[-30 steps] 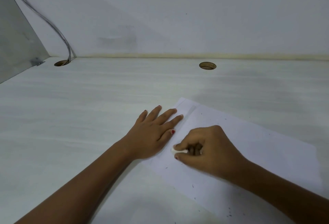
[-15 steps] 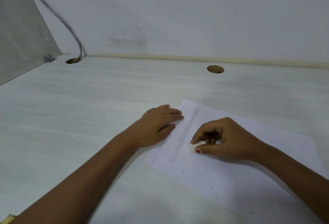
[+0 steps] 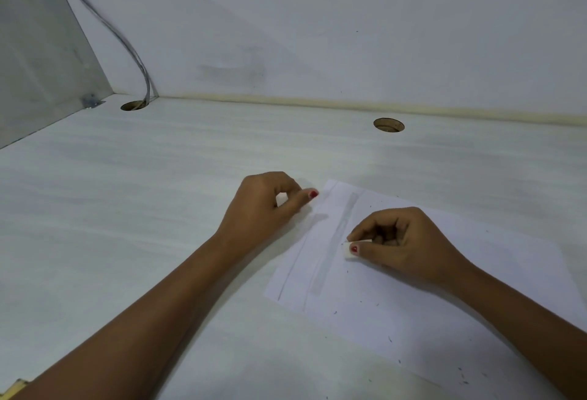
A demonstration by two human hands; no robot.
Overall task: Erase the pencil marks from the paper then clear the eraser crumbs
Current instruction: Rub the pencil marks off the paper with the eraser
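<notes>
A white sheet of paper (image 3: 413, 288) lies on the desk, right of centre. Grey pencil marks (image 3: 333, 247) run as long strokes near its left edge. My right hand (image 3: 403, 241) rests on the sheet and pinches a small white eraser (image 3: 349, 248) between thumb and fingers, just right of the broad grey stroke. My left hand (image 3: 263, 206) is lifted beside the paper's upper left corner, fingers curled, thumb out, holding nothing. Dark eraser crumbs (image 3: 389, 339) are scattered over the lower part of the sheet.
The white desk (image 3: 127, 209) meets a white wall at the back. Two round cable holes sit near the wall, one (image 3: 135, 105) with a grey cable (image 3: 127, 40) running up, the other (image 3: 388, 124) to the right. A grey side panel (image 3: 35, 50) closes the left.
My left hand has lifted off the paper's left edge and curled its fingers. My right hand with the eraser has moved right, uncovering the pencil strokes. The camera has tilted up slightly.
</notes>
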